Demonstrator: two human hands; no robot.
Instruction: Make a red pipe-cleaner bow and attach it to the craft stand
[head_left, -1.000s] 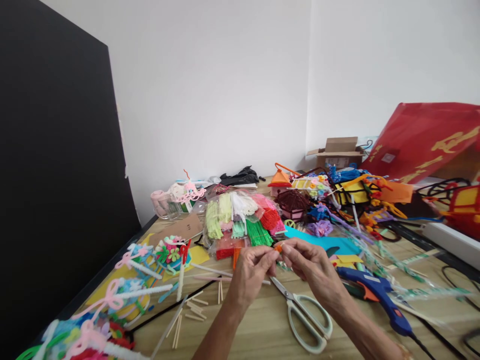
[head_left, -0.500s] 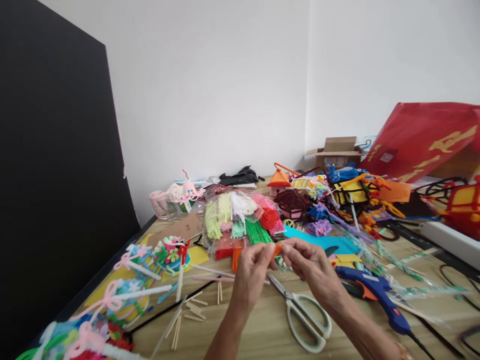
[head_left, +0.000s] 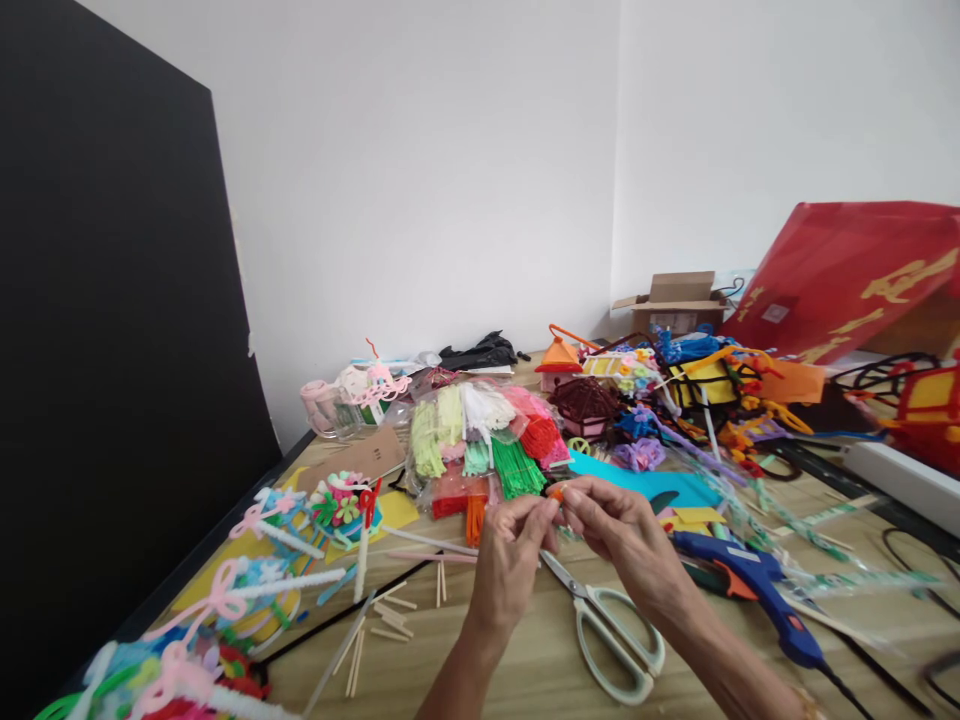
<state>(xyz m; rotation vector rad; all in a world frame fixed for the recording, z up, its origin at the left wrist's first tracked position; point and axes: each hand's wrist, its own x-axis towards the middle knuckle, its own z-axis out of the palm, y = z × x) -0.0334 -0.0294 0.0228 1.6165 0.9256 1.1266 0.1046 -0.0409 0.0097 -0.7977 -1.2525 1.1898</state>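
Between the fingertips of both hands is a small orange piece point(head_left: 556, 495), mostly covered by the fingers; its kind is hard to tell, though its colour matches the orange pipe cleaners point(head_left: 475, 520) behind. My left hand point(head_left: 510, 550) pinches it from the left, closed. From the other side my right hand point(head_left: 619, 525) also pinches it, thumb and forefinger pressed together. Just below the hands lie white-handled scissors point(head_left: 616, 640), blades pointing up-left. Beyond them are bagged bundles of green pipe cleaners point(head_left: 516, 468) and other colours.
A blue glue gun point(head_left: 769, 590) lies right of my right arm, its cord trailing forward. Short wooden sticks point(head_left: 358, 660) are scattered at left, near flowered pipe-cleaner crafts point(head_left: 255, 600). Lantern-like crafts point(head_left: 585, 405), a cardboard box point(head_left: 675, 305) and a red bag point(head_left: 847, 285) stand at the back right.
My left hand has turned and shifted slightly down and right, its fingers curling in more. Less of the orange piece shows. My right hand stays nearly in place.
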